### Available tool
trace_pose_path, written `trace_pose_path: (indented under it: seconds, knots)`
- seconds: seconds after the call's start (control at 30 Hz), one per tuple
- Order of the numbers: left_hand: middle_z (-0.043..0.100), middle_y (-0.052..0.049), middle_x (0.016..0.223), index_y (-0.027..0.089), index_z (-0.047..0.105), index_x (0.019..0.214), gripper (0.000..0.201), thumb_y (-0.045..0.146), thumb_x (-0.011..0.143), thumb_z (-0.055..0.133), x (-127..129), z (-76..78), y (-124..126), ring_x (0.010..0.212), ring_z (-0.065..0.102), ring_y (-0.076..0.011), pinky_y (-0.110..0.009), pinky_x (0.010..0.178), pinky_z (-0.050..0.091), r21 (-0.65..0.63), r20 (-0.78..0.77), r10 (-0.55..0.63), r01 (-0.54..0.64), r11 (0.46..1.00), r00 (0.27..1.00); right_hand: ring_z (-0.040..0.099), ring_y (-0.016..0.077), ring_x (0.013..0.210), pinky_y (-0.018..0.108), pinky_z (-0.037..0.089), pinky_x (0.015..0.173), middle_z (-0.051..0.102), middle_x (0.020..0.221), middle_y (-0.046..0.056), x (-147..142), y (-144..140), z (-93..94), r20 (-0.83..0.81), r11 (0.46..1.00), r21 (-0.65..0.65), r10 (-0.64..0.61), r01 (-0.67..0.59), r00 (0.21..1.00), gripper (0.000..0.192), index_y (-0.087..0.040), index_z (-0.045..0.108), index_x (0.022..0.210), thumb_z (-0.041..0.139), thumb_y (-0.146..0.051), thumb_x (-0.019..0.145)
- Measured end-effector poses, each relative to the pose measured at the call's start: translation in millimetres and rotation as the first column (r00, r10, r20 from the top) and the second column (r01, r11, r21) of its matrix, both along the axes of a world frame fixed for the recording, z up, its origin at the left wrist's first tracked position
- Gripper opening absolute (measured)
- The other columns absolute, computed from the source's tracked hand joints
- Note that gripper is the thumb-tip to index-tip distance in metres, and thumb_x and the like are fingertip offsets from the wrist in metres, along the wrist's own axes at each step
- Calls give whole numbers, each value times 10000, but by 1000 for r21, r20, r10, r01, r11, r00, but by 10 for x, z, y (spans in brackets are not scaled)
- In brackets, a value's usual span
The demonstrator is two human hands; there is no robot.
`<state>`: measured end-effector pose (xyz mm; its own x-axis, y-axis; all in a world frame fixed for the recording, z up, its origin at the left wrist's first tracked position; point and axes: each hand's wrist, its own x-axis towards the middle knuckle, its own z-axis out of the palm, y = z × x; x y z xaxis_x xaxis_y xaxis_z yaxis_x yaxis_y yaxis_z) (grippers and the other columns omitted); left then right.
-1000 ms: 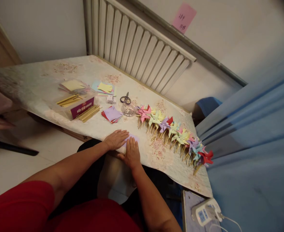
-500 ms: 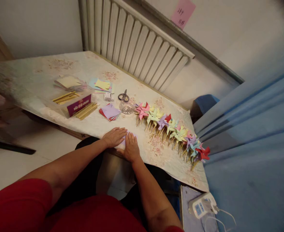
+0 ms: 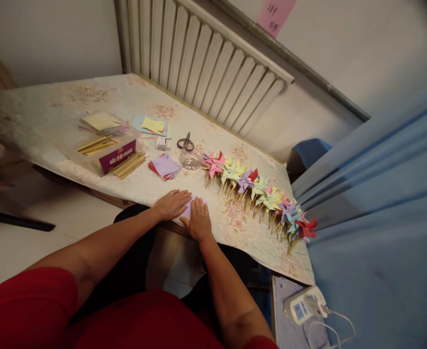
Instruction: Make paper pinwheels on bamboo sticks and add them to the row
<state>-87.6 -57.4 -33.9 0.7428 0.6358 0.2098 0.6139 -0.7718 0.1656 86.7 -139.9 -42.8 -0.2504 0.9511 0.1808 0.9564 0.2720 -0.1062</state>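
Observation:
A purple sheet of paper lies at the table's front edge, partly covered by both hands. My left hand rests flat on its left side, fingers stretched out. My right hand presses flat on its right side, fingers extended and the thumb pointing left. Just beyond them sits a stack of purple and red paper squares. Next to that stack is a clear dish of small metal pieces. Paper pinwheels on sticks stand in a long row to the right.
Scissors and a small box lie behind the dish. Farther left are cut papers, a plastic box with a purple label and loose sticks. A power strip sits at lower right, beside a blue curtain.
My right hand has shifted slightly to the right on the purple paper, and more of the paper shows between the hands. My left hand stays nearly in place.

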Motion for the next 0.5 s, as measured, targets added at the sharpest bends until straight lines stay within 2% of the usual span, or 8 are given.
trace_pose_path:
  seconds: [0.23,0.5]
  knots:
    - [514,-101,1530,178,545,1430,481,325,996,399,-2,-28,13,1453,412,-229,-428,1188,272,6,-1,1,-1,1000,1000,249,363,1523,545,207,1224,311,1608,257,6,11,47,-13,999,-19,-32,32,999,791,5,353,1515,423,-581,989]
    - [518,-92,1528,215,559,1423,478,345,991,400,6,-61,25,1446,425,-222,-432,1191,286,0,28,16,-16,1000,999,243,352,1527,543,192,1224,293,1615,258,137,-108,82,15,994,-42,-99,100,995,776,2,360,1514,408,-576,998]
